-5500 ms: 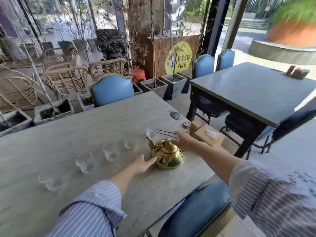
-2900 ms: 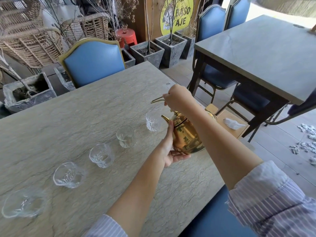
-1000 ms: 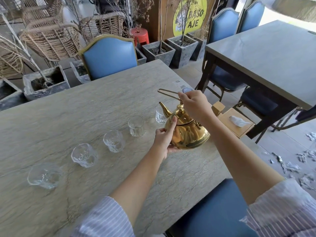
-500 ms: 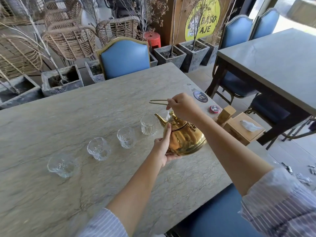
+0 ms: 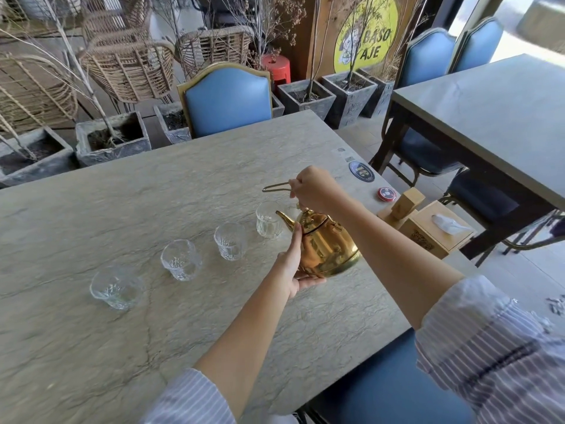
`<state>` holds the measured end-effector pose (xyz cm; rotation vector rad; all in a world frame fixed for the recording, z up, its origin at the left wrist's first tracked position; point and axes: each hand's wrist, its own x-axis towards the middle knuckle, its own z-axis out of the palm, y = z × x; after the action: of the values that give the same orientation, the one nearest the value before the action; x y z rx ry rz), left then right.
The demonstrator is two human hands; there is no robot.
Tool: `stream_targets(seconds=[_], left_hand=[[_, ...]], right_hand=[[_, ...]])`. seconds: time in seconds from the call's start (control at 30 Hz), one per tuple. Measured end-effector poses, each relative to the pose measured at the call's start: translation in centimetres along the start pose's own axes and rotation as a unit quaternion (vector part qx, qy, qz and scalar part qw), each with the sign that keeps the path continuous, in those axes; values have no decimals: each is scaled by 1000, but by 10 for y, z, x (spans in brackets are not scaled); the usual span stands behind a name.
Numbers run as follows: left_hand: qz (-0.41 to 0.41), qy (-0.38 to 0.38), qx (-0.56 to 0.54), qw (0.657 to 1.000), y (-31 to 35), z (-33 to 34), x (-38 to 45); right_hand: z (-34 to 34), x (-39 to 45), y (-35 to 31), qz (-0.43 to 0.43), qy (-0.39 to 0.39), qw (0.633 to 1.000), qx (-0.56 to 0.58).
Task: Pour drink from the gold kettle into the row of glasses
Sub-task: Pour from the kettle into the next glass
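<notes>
Overhead, two bare hands hold a gold kettle point(image 5: 327, 247) tilted above a stone-look table point(image 5: 122, 332).

Its spout points at the rightmost glass point(image 5: 268, 220) in a row of four; the other three glasses point(image 5: 183, 259) stand to the left. The right hand point(image 5: 316, 188) is clenched around the wire handle, and the left hand point(image 5: 293, 264) cups the kettle's side and base. Beyond the table, a yellow round sign point(image 5: 365, 35) reads "BASO AJE". Near the right edge sits a wooden tissue box point(image 5: 434, 232); its print is unreadable.

stone table point(image 5: 122, 347) | blue chair point(image 5: 227, 101) | wicker chairs point(image 5: 128, 70) | daylight
</notes>
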<state>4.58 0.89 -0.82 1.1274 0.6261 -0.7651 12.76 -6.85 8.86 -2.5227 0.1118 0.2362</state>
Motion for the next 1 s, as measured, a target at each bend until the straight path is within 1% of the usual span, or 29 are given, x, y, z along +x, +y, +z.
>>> stream_targets(seconds=[0.33, 0.63, 1.0], left_hand=[[14, -33, 27, 999, 3, 3, -11], [19, -51, 25, 998, 5, 13, -31], [24, -68, 43, 996, 6, 18, -39]], right_hand=[[-16, -6, -13, 11, -8, 999, -40], [-29, -12, -22, -2, 8, 998, -69], [-45, -19, -23, -15, 19, 997, -70]])
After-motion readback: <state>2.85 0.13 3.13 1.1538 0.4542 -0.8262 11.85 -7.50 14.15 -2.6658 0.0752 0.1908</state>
